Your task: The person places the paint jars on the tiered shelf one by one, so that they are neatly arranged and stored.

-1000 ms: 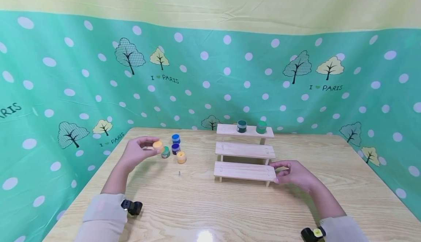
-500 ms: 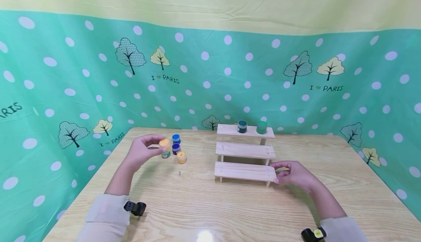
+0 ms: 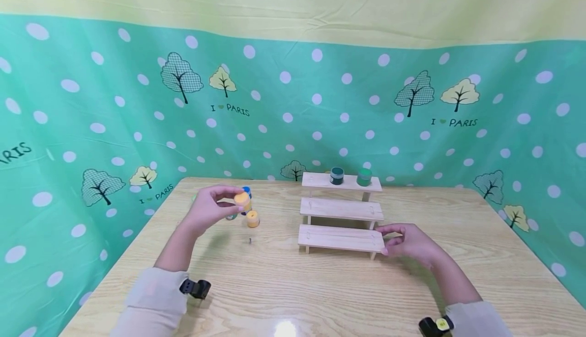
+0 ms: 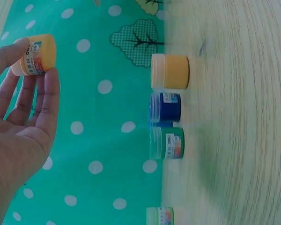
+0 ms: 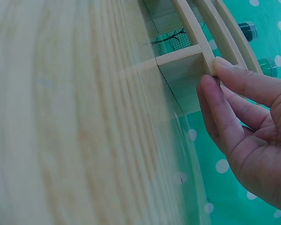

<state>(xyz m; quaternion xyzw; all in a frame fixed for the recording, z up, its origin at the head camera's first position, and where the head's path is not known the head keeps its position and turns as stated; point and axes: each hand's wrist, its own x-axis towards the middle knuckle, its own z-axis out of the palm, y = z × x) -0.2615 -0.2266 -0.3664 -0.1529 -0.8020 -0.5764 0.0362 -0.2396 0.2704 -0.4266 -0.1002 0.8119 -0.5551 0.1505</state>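
Observation:
My left hand (image 3: 208, 211) pinches an orange paint jar (image 3: 242, 201) between thumb and fingers, raised above the table. In the left wrist view this jar (image 4: 40, 54) shows a printed label. Below it another orange jar (image 3: 253, 219) stands on the table, beside a dark blue jar (image 4: 170, 107) and a green jar (image 4: 172, 143). A three-step wooden display rack (image 3: 341, 237) stands right of centre. My right hand (image 3: 409, 243) pinches the right end of its lowest shelf (image 5: 208, 63), thumb on one side and fingers on the other.
On the top step stand a dark green jar (image 3: 337, 176) and a green jar (image 3: 364, 177). A blue jar (image 3: 247, 191) is partly hidden behind the held one. A light green jar (image 4: 161, 216) stands apart from the group. A polka-dot cloth (image 3: 284, 103) hangs behind the table.
My left hand has moved to the right with the orange jar, passing over the green jar and now covering part of the blue ones. The right hand and the rack have stayed put.

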